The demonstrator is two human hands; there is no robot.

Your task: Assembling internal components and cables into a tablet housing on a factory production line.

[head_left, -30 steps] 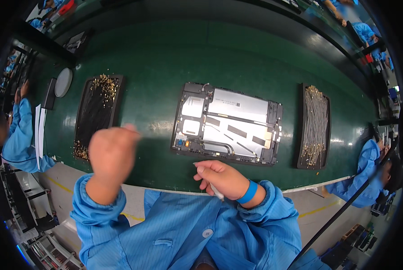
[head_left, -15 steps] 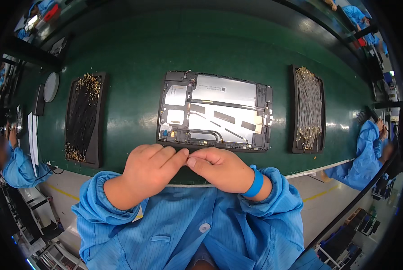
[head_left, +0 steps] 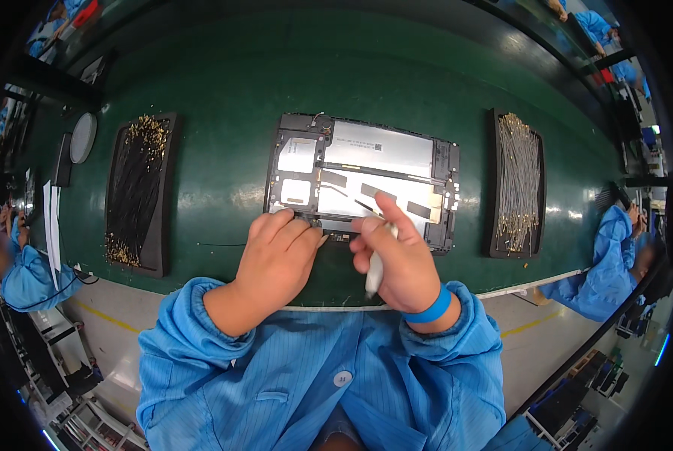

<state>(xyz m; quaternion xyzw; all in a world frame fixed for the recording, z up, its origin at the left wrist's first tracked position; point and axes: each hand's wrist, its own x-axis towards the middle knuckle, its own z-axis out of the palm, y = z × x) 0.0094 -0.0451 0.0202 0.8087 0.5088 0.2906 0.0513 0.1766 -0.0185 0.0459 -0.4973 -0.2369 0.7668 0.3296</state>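
An opened tablet-like device [head_left: 381,150] lies on the green bench before me, silver panels and black frame showing. My left hand [head_left: 280,248] rests at its near left edge, fingers bent and close together. From beneath this hand a thin black cable [head_left: 220,243] sticks out to the left; its other end is hidden by the fingers. My right hand [head_left: 404,263], with a blue band at the wrist, is closed round a slim white-handled tool [head_left: 375,274] over the device's near edge. The tool's exact kind cannot be made out.
On the left stands a black tray [head_left: 165,218] of black cables with gold-coloured ends. A similar tray [head_left: 541,218] at the right holds grey cables. A round white-topped object [head_left: 84,138] and white sheets [head_left: 52,225] are farther left. Other people in blue work at both sides.
My hands have parted from their pinch at the near edge. The left moved up onto the device's edge, showing the black cable; the right now shows the white-handled tool.
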